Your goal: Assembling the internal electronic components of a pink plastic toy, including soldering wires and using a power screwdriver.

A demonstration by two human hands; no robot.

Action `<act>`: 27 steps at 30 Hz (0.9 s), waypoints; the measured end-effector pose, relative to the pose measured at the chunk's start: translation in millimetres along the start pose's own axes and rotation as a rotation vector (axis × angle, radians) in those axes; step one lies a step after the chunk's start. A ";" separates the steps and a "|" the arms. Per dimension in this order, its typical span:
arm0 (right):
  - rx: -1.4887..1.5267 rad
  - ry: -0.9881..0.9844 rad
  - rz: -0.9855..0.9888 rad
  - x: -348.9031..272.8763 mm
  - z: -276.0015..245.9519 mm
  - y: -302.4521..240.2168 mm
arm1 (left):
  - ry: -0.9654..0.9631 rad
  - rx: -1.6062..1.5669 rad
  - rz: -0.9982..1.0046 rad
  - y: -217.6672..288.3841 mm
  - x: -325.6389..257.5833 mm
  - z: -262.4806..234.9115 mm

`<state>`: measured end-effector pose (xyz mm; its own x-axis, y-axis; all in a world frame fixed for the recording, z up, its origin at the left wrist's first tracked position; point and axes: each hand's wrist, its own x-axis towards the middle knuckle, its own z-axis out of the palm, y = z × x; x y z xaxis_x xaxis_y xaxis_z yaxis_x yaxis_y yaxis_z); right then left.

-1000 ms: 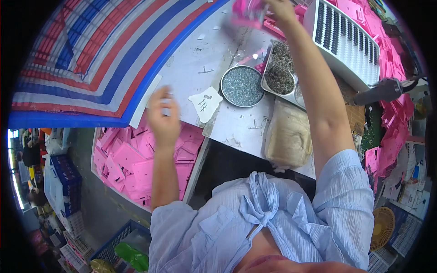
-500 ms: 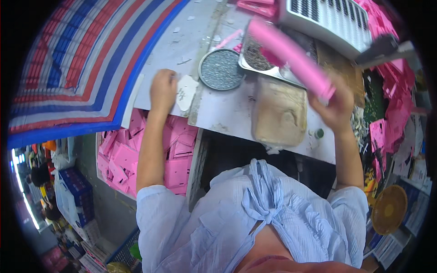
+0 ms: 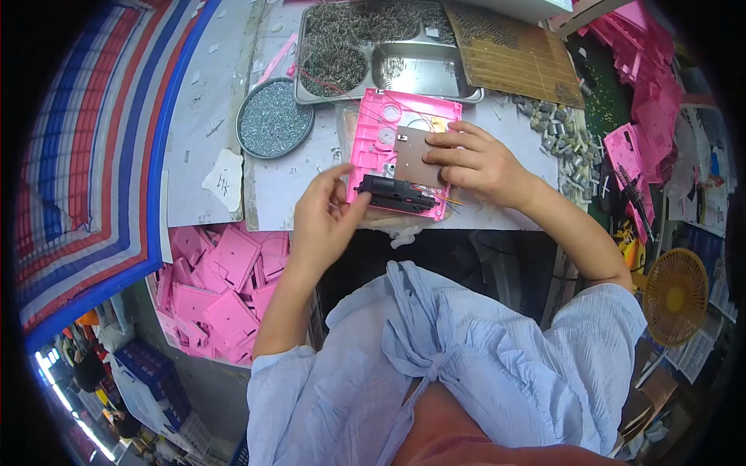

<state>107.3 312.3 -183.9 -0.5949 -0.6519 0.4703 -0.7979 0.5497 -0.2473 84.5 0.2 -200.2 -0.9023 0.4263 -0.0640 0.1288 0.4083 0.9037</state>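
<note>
A pink plastic casing lies open side up over the tan plastic-wrapped pad. Inside it sit a flat brown board, thin wires and, along the near edge, a long black plastic mechanism. My left hand is closed at the casing's near left corner, its thumb against the left end of the black mechanism and its other fingers curled by the edge. My right hand grips the casing's right side, fingers bent over the brown board. Its thumb is hidden.
Beyond the casing stands a metal compartment tray of small metal parts. A round dish of small grey pieces is to the left. Small metal cylinders lie at right. Pink panels fill a box below the table's left side.
The pink piece in my right hand has come down from over the tray onto the pad, its inside now showing. My left hand has moved right to it. The view has shifted.
</note>
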 end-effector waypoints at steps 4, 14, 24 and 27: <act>-0.023 0.031 -0.038 3.5 -3.3 -6.3 | 0.056 -0.092 -0.004 18.4 -22.7 10.1; 0.036 0.042 0.077 40.9 -7.1 -85.5 | 0.082 -0.627 -0.002 42.5 -6.7 19.5; 1.510 -0.140 0.936 2.4 -23.8 -16.3 | -0.801 -0.358 0.118 65.0 71.4 -28.8; 1.436 -0.131 1.000 8.3 -20.9 -20.2 | -0.733 -0.328 0.180 54.3 89.3 -34.6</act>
<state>120.6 306.7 -157.3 -0.8128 -0.4553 -0.3635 0.4434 -0.0787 -0.8929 -3.2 32.5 -142.2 -0.3668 0.9281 -0.0636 0.0164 0.0749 0.9971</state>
